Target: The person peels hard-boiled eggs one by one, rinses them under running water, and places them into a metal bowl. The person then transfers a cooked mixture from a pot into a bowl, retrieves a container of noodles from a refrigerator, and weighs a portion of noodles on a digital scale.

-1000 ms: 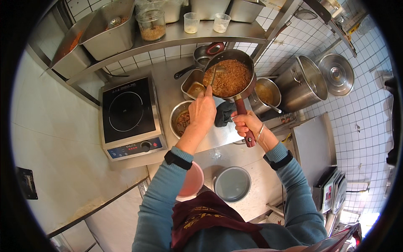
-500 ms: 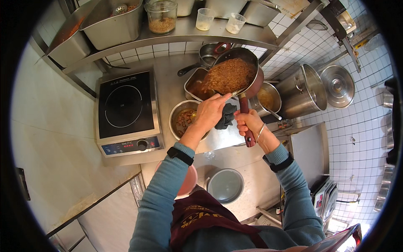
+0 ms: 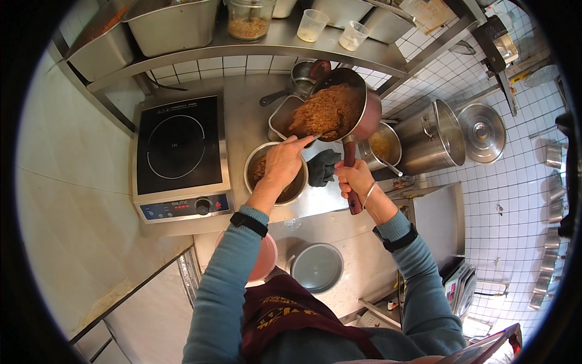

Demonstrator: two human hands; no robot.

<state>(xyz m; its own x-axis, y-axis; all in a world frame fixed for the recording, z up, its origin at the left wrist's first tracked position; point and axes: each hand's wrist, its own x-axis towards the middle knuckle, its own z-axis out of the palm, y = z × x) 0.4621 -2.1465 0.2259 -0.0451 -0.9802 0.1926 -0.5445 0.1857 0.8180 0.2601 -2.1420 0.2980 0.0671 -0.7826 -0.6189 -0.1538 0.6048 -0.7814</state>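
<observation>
My right hand (image 3: 356, 180) is closed round the dark red handle of a saucepan (image 3: 368, 118), which tilts to the left. Brown minced food (image 3: 330, 109) slides over its rim into a rectangular metal container (image 3: 279, 121) below. My left hand (image 3: 284, 162) grips a thin metal utensil (image 3: 328, 134), its index finger stretched along it; the far end is lost in the food. Under that hand sits a round metal bowl (image 3: 250, 187) with brown bits in liquid, partly hidden. A dark cloth (image 3: 323, 168) lies between my hands.
An induction cooker (image 3: 177, 151) stands at left. Beside the saucepan are a small pot (image 3: 388, 145) with a ladle and a tall stockpot (image 3: 427, 142). The shelf (image 3: 267, 51) above carries metal pans, a jar and plastic cups. A grey bucket (image 3: 316, 267) and a pink one (image 3: 265, 258) stand below.
The saucepan tips further left, and more mince heaps over the rectangular container. My left hand and the utensil shift slightly left. The whole view has moved a little.
</observation>
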